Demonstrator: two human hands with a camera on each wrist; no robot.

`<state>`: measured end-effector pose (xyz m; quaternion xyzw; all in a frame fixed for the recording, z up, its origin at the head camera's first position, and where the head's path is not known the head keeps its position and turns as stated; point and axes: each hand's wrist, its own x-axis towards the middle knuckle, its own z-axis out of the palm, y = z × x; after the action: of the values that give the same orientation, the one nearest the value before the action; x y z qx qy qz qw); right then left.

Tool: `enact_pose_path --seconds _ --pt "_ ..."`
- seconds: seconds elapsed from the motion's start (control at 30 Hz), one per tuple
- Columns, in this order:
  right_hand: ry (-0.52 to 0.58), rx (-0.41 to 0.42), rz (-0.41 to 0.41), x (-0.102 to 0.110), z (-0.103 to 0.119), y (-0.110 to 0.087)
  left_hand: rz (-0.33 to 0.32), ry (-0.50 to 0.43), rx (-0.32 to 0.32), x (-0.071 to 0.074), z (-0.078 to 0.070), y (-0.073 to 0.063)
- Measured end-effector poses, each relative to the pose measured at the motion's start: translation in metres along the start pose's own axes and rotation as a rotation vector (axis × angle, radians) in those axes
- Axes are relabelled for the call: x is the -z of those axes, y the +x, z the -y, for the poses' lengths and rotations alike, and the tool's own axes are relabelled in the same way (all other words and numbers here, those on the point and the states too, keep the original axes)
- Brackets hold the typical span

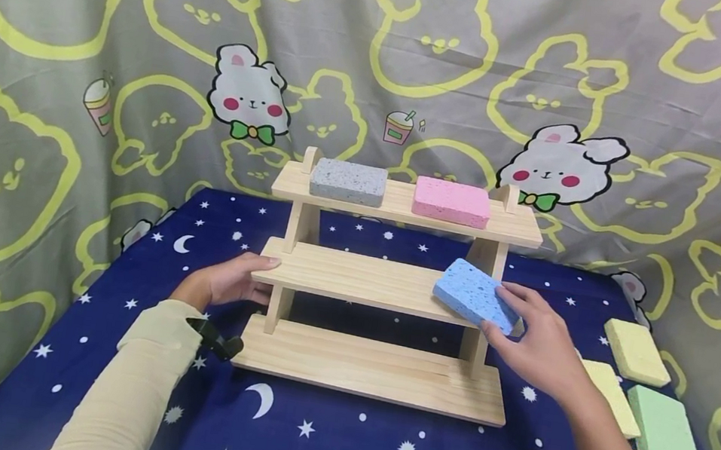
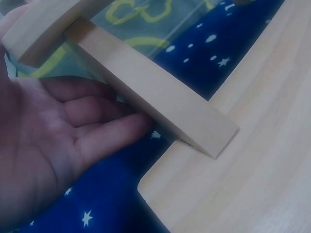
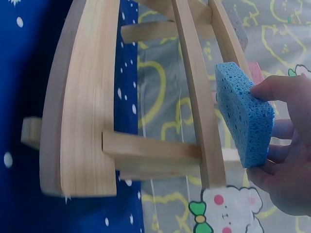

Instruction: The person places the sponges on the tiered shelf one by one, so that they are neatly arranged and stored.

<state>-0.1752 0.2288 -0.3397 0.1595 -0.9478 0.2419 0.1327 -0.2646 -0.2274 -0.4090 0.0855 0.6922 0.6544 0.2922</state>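
Observation:
A three-tier wooden shelf (image 1: 353,277) stands on the dark blue cloth. At the left end of its middle tier, my left hand (image 1: 235,281) grips the board, thumb on top and fingers beneath; the left wrist view shows those fingers (image 2: 114,136) against the wooden upright (image 2: 155,92). My right hand (image 1: 539,344) pinches a blue sponge (image 1: 471,293) by its right end, between thumb and fingers. Tilted, the sponge overlaps the right end of the middle tier in the head view. A grey sponge (image 1: 348,182) and a pink sponge (image 1: 451,202) lie on the top tier.
On the cloth at the right are two pale yellow sponges, one farther back (image 1: 638,353) and one (image 1: 611,399) partly behind my right forearm. Beside them is a green sponge (image 1: 665,431). A patterned grey curtain (image 1: 330,38) hangs close behind the shelf.

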Motion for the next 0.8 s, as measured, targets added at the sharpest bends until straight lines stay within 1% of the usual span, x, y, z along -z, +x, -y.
enact_pose_path --seconds 0.2,0.33,0.57,0.8 --pt "0.050 0.058 0.047 -0.012 0.007 0.009 0.006 0.006 -0.011 0.001 0.000 0.000" --pt "0.063 0.087 0.061 -0.019 0.009 0.014 0.005 0.011 -0.020 0.001 0.001 0.000" --pt "0.087 0.105 0.090 -0.030 0.013 0.017 0.007 0.005 -0.015 0.000 0.002 0.000" --pt "0.094 0.124 0.118 -0.037 0.017 0.023 -0.005 -0.009 -0.009 0.000 0.002 0.000"
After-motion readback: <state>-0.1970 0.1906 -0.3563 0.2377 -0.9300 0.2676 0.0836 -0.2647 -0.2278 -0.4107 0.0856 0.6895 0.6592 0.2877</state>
